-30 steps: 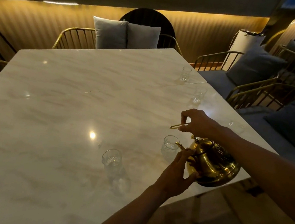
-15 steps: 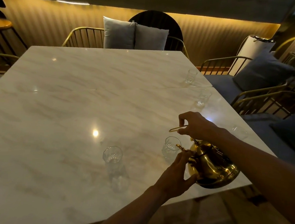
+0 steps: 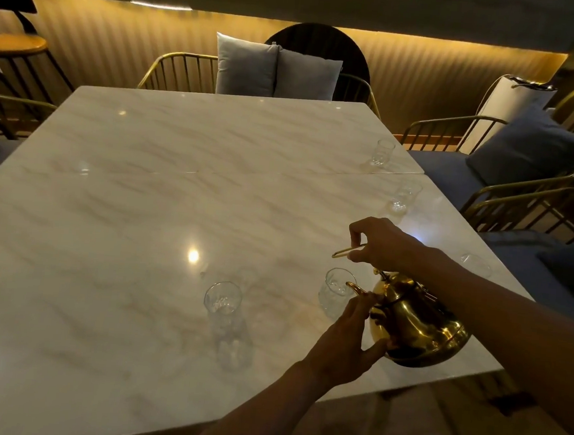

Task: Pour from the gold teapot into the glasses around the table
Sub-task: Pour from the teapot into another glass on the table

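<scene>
The right hand (image 3: 384, 245) gripped the gold teapot (image 3: 417, 327) by its handle (spout at the rim of a glass (image 3: 336, 291)), and the left hand (image 3: 344, 342) pressed straight fingers against it.

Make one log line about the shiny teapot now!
gold teapot: tilted, spout at near glass | right hand: grips handle | left hand: touches its side

Right hand (image 3: 383, 245) pinches, fingers curled; left hand (image 3: 344, 338) reaches, fingers extended.

teapot handle (image 3: 346, 251): mostly hidden by right hand (image 3: 384, 245) | far-right glass (image 3: 476, 265): blurred
</scene>
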